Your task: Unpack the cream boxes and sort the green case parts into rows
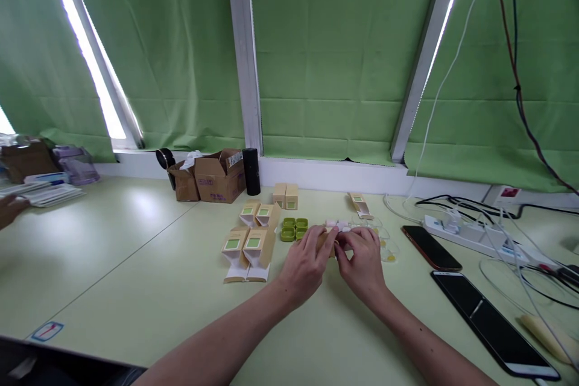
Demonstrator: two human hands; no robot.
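Note:
My left hand (306,263) and my right hand (362,262) meet over the middle of the pale green table (136,241), fingers pinched together on a small tan carton (326,241) held between them. Just behind the hands lie several small green cases (294,228) and a few pink-white pieces (337,224). To the left, opened tan cartons with green labels (248,248) lie in pairs, with more (261,214) behind them. Two upright tan cartons (285,195) stand near the sill. Another flat carton (360,205) lies behind my right hand.
Brown cardboard boxes (212,176) and a black cylinder (251,171) stand by the window sill. Two phones (430,247) (493,322) lie at the right, beside a power strip (470,232) with tangled cables. Another person's hand (9,210) and stacked papers (47,193) are at the far left.

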